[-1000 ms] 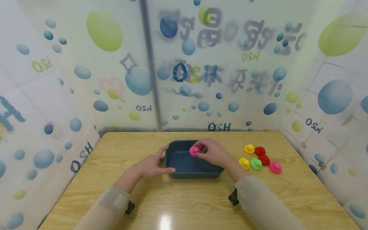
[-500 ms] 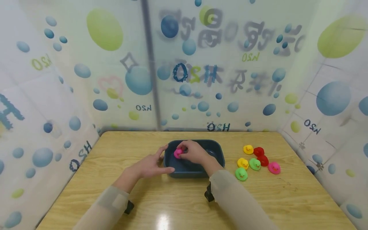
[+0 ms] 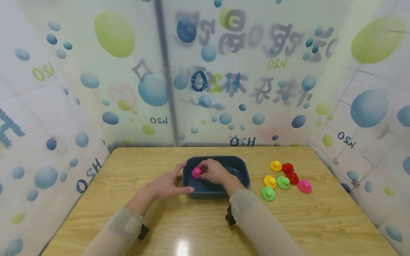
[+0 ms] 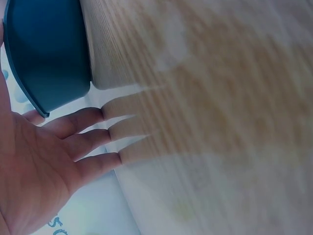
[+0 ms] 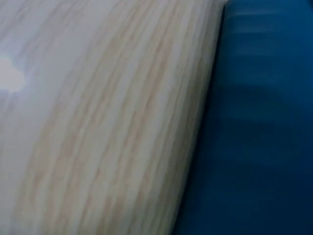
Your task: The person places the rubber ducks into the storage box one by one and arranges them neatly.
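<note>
A dark blue rectangular tub (image 3: 217, 195) stands on the table in the head view. Inside it, near its left end, is a small pink rubber duck (image 3: 196, 173). My right hand (image 3: 214, 171) reaches over the near rim, its thumb and fingertips pinching the duck's right side. My left hand (image 3: 166, 185) rests at the tub's left end with thumb and fingers spread. In the left wrist view, the left hand (image 4: 44, 152) has straight fingers by the tub's wall (image 4: 54, 54). Only the tub's side (image 5: 254, 132) and the table show in the right wrist view.
Right of the tub lie yellow ducks (image 3: 276, 166), green ducks (image 3: 268, 193), red ones (image 3: 292, 178) and another pink duck (image 3: 305, 186). The wooden table (image 3: 144, 234) meets a patterned curtain (image 3: 208, 124) behind and at both sides.
My right hand has carried the pink duck leftward and down inside the tub, then shifted only slightly. The near green duck came into view from behind the right arm. The left hand stays put.
</note>
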`<action>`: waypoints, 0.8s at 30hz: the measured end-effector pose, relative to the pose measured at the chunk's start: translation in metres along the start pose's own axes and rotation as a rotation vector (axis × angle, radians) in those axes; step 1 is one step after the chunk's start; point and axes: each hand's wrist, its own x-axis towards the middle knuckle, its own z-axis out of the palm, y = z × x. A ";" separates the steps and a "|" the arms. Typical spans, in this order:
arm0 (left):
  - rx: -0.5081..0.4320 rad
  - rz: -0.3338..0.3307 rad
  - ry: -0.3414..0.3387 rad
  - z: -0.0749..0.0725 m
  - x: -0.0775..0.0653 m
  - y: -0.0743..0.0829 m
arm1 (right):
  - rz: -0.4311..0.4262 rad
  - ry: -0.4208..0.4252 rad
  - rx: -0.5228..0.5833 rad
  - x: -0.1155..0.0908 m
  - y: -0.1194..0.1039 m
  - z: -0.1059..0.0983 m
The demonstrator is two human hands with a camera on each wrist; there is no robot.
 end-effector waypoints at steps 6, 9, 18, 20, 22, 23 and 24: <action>0.008 0.014 0.014 0.000 -0.001 0.001 | 0.002 0.010 -0.005 0.001 -0.001 0.002; 0.018 0.011 0.011 0.000 -0.001 0.000 | 0.011 0.013 -0.006 0.002 0.000 0.003; 0.041 0.009 0.000 -0.004 -0.001 0.002 | 0.012 -0.002 -0.013 0.003 0.001 0.003; 0.042 0.010 0.001 -0.003 -0.001 0.002 | 0.009 -0.010 -0.012 0.003 0.002 0.003; 0.043 0.011 0.002 -0.003 -0.001 0.001 | -0.001 -0.013 -0.011 0.003 0.003 0.002; 0.043 0.011 0.003 -0.002 -0.001 0.002 | -0.008 -0.013 -0.008 0.002 0.003 0.002; 0.041 0.009 0.004 -0.002 -0.001 0.002 | -0.014 -0.013 -0.004 0.002 0.004 0.001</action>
